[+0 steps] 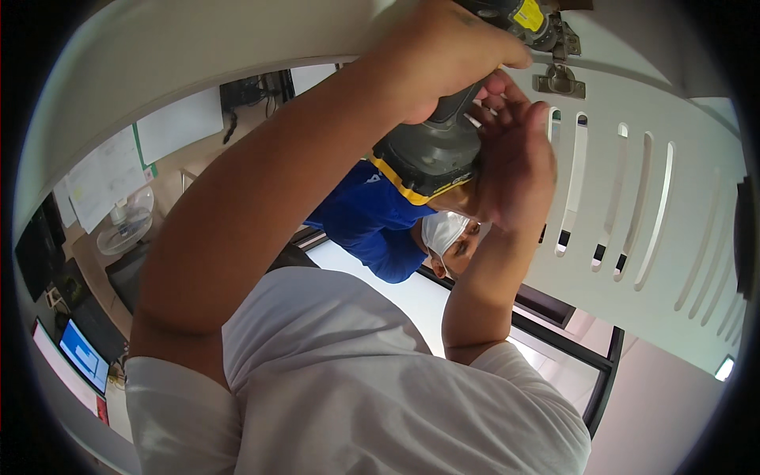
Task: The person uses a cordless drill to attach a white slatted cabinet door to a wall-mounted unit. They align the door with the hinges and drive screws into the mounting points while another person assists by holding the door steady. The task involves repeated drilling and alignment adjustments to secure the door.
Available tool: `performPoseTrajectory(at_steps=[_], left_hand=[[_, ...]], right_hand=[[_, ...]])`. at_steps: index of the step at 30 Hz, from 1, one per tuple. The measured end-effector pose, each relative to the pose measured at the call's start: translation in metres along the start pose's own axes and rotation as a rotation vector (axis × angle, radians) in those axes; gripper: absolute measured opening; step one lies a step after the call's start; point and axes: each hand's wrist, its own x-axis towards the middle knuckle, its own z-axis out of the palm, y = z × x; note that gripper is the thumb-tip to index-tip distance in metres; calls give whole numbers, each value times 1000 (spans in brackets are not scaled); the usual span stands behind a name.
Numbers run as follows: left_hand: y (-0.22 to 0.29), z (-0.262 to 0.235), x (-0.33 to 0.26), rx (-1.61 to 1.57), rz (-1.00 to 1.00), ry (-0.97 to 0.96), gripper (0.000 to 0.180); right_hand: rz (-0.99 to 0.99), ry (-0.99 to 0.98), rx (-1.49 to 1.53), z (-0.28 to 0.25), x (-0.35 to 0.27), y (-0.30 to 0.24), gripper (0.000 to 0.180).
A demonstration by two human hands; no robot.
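My left hand (451, 59) is closed round the handle of a cordless drill (438, 146), black with a yellow-edged battery at its base. The front of the drill, partly hidden by that hand, points toward a metal cabinet hinge (560, 77) at the top. This hinge is mounted on a white slotted panel (606, 178). My right hand (518, 150) is raised beside the drill's handle and battery, palm toward it, its fingers loosely curved and apart. Whether the right hand touches the drill, I cannot tell.
A person in a blue shirt and white face mask (443, 233) is close behind the drill. On the left a desk holds papers (107, 174), a clear plastic holder (127, 226) and a lit screen (83, 355). A pale curved board edge (237, 75) runs above.
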Motion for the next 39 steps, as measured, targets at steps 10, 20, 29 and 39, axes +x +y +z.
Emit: performPoseTrajectory(at_steps=[10,20,29,39], left_hand=[[-13,-6,9,235,24,29,27],[-2,9,0,310,74,73,18],[17,5,-10,293,-102,43,20],[17,-1,-4,172,-45,11,11]], right_hand=[[-26,-116,-131,2,-20,3,58],[-60,-69,-153,5,-19,11,59],[-168,-49,-224,12,-23,22,73],[-82,-79,-130,13,-21,11,69]])
